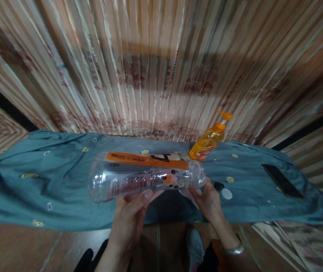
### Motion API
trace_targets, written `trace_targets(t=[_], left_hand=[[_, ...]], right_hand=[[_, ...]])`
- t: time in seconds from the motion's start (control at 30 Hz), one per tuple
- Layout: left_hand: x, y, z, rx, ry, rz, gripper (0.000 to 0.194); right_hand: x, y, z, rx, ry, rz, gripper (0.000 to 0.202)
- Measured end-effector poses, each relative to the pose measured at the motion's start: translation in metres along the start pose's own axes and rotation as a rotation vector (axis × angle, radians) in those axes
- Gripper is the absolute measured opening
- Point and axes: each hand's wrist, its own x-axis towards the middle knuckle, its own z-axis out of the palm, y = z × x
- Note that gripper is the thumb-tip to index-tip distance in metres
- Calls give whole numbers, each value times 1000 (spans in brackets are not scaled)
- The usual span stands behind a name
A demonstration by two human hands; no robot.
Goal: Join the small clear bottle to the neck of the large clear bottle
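Note:
A large clear plastic bottle (147, 175) with an orange and black printed label lies sideways in the air above the cloth, its narrower end to the right. My left hand (131, 211) grips it from below near the middle, thumb on the near side. The fingers of my right hand (208, 200) close around the narrow end, where the mouth is partly covered. Beneath the right end, partly hidden, shows something white and thin (190, 197). Just right of my right hand lie a white round cap (226, 193) and a small black object (218, 186).
A pump bottle (207, 142) of orange liquid stands at the back of the teal cloth (67, 181), behind the clear bottle's right end. Farther right rests a black phone (282, 180). A pleated patterned curtain (150, 75) hangs behind. Below the near edge are tiles and a shoe (194, 243).

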Motion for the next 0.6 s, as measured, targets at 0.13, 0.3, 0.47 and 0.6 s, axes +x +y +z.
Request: trace_targets(t=[0.13,0.3,0.47,0.6], left_hand=[[-1,2,3,26,0,10,28],[0,2,3,31,10,8,29],[0,1,2,42,-8,-12,28],[-1,1,2,24,-41,5,26]], right_hand=[[0,-1,0,3,-9,13,54],[0,-1,0,4,-12,7,54],[0,0,0,-8,-24,17,54],[0,0,0,20,-2,0,52]])
